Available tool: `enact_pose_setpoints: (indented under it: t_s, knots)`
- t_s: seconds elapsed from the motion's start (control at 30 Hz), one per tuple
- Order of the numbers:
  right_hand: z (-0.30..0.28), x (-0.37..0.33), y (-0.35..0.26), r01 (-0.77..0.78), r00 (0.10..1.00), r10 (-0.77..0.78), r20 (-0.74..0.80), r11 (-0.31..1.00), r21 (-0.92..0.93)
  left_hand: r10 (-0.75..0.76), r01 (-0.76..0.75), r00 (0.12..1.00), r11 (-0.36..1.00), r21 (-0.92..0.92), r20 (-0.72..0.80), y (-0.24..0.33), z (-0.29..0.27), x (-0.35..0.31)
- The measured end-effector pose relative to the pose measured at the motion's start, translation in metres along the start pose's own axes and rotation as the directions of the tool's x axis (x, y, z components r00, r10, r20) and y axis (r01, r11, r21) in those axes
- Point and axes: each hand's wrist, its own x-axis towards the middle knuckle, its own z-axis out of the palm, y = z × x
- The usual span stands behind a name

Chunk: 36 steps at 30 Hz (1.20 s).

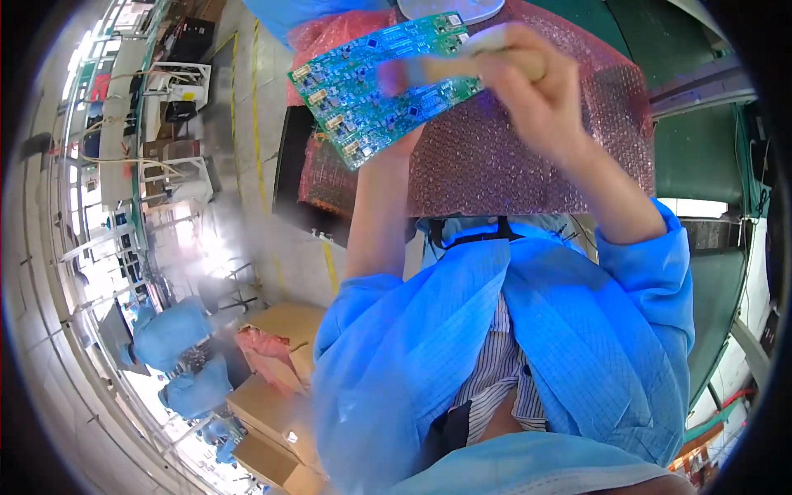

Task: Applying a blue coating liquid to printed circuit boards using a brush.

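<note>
A green circuit board panel (363, 99), lit bluish and crowded with small parts and pale connectors, is held tilted over the bubble wrap. My left hand (404, 143) grips it from beneath; the board hides most of those fingers. Closed round a pale, wood-coloured handle, my right hand (536, 87) holds what looks like a brush (441, 69) across the board's upper face. Its dark pinkish tip is over the middle of the board and smeared by motion, so I cannot tell whether it touches.
Pink bubble wrap (495, 165) covers the surface under my hands. A round white object (462, 8) lies at the far edge. Dark green surfaces (701, 157) stand to the right. Cardboard boxes (276, 412) are at lower left, with people in blue (169, 334) beyond them.
</note>
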Motion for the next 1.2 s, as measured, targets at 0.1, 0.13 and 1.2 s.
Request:
enact_pose_setpoints:
  t_s: [0.1, 0.13, 1.2]
  knots:
    - [-0.001, -0.001, -0.004, -0.039, 0.952, 0.071, -0.298, 0.993, 0.111, -0.009, 0.008, 0.999, 1.0, -0.026, -0.042, 0.0, 0.003, 0.0]
    - [-0.002, -0.002, -0.004, -0.047, 0.97, 0.063, -0.234, 0.996, 0.073, -0.016, 0.017, 1.0, 0.997, -0.076, 0.017, 0.0, 0.004, -0.001]
    - [-0.016, -0.004, 0.019, -0.029, 0.985, 0.019, -0.171, 0.998, -0.055, 0.073, -0.028, 0.961, 0.986, 0.166, -0.267, 0.006, 0.03, 0.01]
